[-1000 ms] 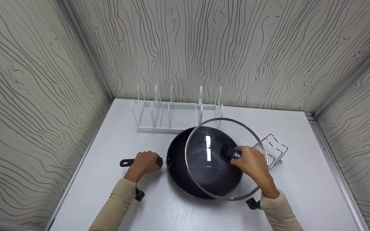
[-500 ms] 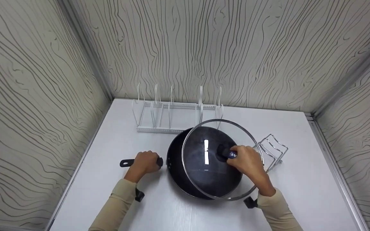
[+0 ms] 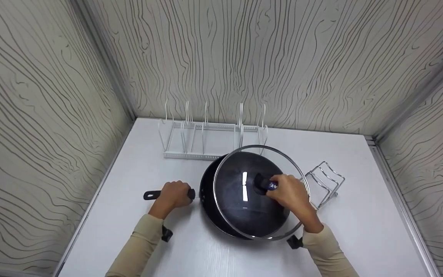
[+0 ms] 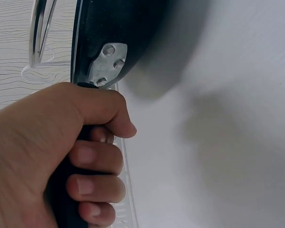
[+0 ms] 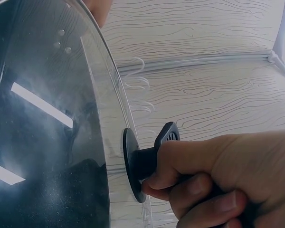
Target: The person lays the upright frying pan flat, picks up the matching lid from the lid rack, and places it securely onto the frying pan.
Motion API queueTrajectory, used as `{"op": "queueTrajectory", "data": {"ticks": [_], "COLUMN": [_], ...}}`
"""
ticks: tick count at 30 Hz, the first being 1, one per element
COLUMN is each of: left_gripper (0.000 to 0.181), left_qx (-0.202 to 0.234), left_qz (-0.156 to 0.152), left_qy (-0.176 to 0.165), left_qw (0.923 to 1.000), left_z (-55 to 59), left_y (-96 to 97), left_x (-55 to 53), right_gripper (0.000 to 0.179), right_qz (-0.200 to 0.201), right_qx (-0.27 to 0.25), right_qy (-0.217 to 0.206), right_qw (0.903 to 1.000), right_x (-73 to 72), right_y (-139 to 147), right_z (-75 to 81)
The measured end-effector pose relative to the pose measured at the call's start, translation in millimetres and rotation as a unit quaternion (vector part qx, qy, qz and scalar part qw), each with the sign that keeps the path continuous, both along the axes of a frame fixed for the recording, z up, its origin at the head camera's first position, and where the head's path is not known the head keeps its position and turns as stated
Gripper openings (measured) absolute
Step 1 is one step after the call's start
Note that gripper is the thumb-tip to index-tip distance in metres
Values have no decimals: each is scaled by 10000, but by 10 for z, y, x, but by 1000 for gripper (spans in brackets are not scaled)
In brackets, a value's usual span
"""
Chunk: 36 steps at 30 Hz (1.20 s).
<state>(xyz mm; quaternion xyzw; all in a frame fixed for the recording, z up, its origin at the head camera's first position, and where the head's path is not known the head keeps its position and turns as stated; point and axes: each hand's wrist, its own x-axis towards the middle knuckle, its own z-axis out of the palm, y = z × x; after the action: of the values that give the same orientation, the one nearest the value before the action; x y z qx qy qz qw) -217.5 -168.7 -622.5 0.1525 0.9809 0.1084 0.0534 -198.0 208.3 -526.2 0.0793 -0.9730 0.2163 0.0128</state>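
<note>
A black deep frying pan (image 3: 207,188) stands on the white table. My left hand (image 3: 174,195) grips its black handle (image 3: 151,195), the fingers curled round it in the left wrist view. Over the pan, shifted to the right, is a clear glass lid (image 3: 231,204) with a metal rim. My right hand (image 3: 291,194) holds the lid's black knob (image 3: 260,184) between thumb and curled fingers. In the right wrist view, the glass lid (image 5: 47,156) covers much of the dark pan. Whether the lid's rim touches the pan, I cannot tell.
Behind the pan stands a white wire rack (image 3: 190,155) with upright hoops. To the right lies a small silver wire rack (image 3: 333,176), partly behind the lid and right hand. Wood-patterned panels (image 3: 221,57) enclose the table at the back and sides.
My right hand has moved the glass lid left and slightly nearer, so it overlaps more of the pan. The left hand and the pan have stayed in place.
</note>
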Motion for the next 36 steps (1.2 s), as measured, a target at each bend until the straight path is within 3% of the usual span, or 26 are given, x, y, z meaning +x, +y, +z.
{"op": "queueTrajectory", "data": {"ticks": [7, 28, 36], "left_gripper": [24, 19, 19], "left_qx": [-160, -84, -88], "left_qz": [-15, 34, -22], "left_qy": [47, -13, 102], "left_qw": [9999, 10000, 9999], "left_z": [-18, 27, -8], "left_y": [-1, 10, 7], "left_x": [-16, 15, 18], "right_gripper": [28, 29, 25], "right_qz": [53, 162, 226], "right_qx": [-24, 89, 178], "right_qy": [-148, -414, -532], "right_qw": [9999, 9990, 9982], "right_x": [-45, -127, -174], "right_y": [-81, -275, -307], "right_z": [-27, -105, -139]}}
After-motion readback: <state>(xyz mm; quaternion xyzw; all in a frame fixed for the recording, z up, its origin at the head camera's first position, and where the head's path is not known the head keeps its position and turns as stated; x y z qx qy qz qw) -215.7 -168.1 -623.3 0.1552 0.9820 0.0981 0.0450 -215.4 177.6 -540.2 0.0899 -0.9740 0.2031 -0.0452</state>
